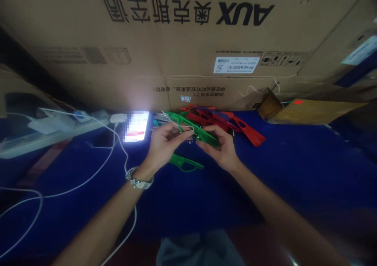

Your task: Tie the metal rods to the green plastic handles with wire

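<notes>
A: Your left hand (pixel 165 142), the one with the metal wristwatch (pixel 138 179), is curled nearly closed; its thumb and fingers pinch the left end of a green plastic pistol-shaped shell (pixel 206 136).

B: Your right hand (pixel 222 148) is closed on the other end of that shell, palm under it; you hold it just above the blue cloth-covered surface (pixel 294 168), midway along and toward the far edge.

A: A thin pale wire loop (pixel 188 128) shows at your left fingertips; I cannot tell whether you grip it.

B: A second green plastic shell (pixel 185 163) lies flat on the surface just below your hands; a heap of red plastic shells (pixel 235 126) sits behind them, near the far edge.

A: A lit phone (pixel 136 126) lies left of your left hand, with white cables (pixel 88 179) trailing toward the near left corner; a large brown cardboard box (pixel 188 50) stands along the far edge.
</notes>
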The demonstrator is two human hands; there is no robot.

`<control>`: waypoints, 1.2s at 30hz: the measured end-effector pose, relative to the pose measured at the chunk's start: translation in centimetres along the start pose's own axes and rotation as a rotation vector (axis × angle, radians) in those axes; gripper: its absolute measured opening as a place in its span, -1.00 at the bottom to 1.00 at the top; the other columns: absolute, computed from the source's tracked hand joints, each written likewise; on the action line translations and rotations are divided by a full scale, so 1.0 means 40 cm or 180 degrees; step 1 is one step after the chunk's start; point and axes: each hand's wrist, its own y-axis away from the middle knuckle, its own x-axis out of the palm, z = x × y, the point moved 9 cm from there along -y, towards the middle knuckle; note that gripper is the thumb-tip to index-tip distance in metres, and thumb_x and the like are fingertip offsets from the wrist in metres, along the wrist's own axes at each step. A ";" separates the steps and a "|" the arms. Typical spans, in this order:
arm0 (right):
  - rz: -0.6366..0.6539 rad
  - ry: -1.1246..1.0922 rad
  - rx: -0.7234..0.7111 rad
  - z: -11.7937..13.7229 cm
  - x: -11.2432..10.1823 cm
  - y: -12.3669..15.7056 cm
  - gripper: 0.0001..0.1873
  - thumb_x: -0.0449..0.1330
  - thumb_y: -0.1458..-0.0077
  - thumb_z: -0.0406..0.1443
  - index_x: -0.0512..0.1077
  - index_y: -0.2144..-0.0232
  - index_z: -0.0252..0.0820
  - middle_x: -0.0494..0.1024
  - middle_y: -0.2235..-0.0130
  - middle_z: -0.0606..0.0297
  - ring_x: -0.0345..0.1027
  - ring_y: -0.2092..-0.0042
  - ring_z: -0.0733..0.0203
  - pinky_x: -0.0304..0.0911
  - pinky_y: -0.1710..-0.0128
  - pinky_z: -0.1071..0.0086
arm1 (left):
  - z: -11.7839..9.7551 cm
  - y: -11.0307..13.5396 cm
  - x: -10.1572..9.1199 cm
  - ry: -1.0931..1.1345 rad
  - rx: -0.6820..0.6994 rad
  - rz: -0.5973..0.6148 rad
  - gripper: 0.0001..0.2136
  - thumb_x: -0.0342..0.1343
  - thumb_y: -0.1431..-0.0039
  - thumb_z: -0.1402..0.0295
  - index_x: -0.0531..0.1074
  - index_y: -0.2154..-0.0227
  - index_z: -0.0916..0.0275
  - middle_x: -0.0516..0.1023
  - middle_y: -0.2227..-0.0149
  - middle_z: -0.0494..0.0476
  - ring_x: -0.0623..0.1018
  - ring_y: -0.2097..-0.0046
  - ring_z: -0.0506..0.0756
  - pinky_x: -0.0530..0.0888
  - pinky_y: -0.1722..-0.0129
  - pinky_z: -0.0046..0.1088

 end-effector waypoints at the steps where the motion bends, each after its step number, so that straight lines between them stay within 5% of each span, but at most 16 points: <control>1: 0.0045 0.0055 -0.0002 0.000 0.001 0.000 -0.67 0.36 -0.07 -0.14 0.42 0.16 -0.11 0.58 0.23 0.28 0.47 0.26 0.23 0.40 0.24 0.33 | 0.000 -0.002 -0.001 0.0014 -0.0059 -0.0012 -0.72 0.47 0.12 0.18 0.55 0.47 0.24 0.67 0.41 0.08 0.62 0.43 0.04 0.64 0.35 -0.42; 10: 0.0127 0.0097 0.0064 -0.005 0.000 -0.004 -0.73 0.34 -0.09 -0.19 0.42 0.18 -0.12 0.54 0.22 0.29 0.41 0.26 0.25 0.35 0.24 0.34 | 0.029 0.002 0.003 0.0047 -0.0407 -0.0044 -0.69 0.47 0.14 0.16 0.56 0.44 0.27 0.65 0.39 0.09 0.61 0.41 0.04 0.65 0.37 -0.40; 18: 0.0324 -0.0785 0.1029 -0.069 0.027 0.008 -0.69 0.34 -0.09 -0.09 0.38 0.28 -0.14 0.37 0.48 0.45 0.01 0.58 0.46 -0.05 0.64 0.51 | 0.074 0.007 0.000 0.0091 -0.0748 0.0020 -0.79 0.44 0.06 0.26 0.60 0.44 0.27 0.64 0.39 0.10 0.59 0.42 0.02 0.64 0.34 -0.40; 36: 0.0345 -0.1098 0.1341 -0.083 0.028 0.007 -0.69 0.32 0.01 -0.26 0.38 0.20 -0.15 0.50 0.44 0.41 0.12 0.60 0.46 -0.08 0.65 0.51 | 0.083 0.006 0.002 -0.0050 -0.0803 0.0162 -0.80 0.43 0.05 0.23 0.62 0.45 0.25 0.63 0.40 0.11 0.57 0.41 0.02 0.60 0.40 -0.46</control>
